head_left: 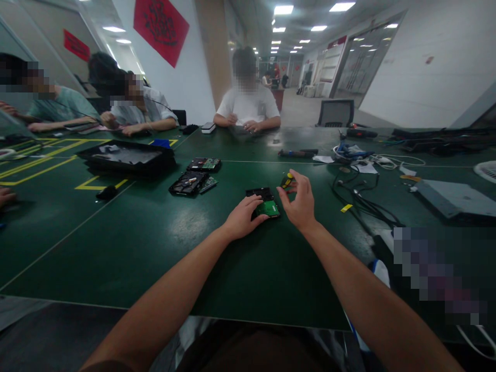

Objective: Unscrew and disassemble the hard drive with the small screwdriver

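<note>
green table [155, 243], roomy near edge; l hand [242, 218] curled on hard drive [266, 205], r hand [299, 202] open by yellow-black tool [287, 181]

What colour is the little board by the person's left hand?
Green circuit board, at the left hand; the head view shows it.

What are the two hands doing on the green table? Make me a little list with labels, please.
Left hand: lies on the hard drive, fingers on its green board
Right hand: open, fingertips beside a small black-and-yellow tool
Nearby: more opened drives to the left, a black tray behind them
Right side: tangled cables
Table: dark green
People: others seated across
</note>
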### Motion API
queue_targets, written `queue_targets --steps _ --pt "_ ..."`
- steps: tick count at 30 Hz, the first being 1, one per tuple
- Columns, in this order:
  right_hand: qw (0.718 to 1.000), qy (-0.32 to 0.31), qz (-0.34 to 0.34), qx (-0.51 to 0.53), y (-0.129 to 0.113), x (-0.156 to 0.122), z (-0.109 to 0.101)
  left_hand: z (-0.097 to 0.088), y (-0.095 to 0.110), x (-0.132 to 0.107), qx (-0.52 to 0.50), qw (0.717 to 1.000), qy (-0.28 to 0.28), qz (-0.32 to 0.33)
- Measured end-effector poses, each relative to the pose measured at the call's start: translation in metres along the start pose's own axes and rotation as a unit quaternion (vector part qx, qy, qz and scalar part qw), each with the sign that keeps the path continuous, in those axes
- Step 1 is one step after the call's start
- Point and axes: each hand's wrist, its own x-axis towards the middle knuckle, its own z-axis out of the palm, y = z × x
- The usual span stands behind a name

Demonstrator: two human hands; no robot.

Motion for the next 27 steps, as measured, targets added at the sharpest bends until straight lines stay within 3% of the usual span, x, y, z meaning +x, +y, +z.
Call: queue_targets --steps 27 --pt "1.000 -0.002 -0.018 -0.013 -0.0021 0.0010 -0.0017 -0.0018 0.0021 0.0005 0.005 1.000 -0.009 -0.011"
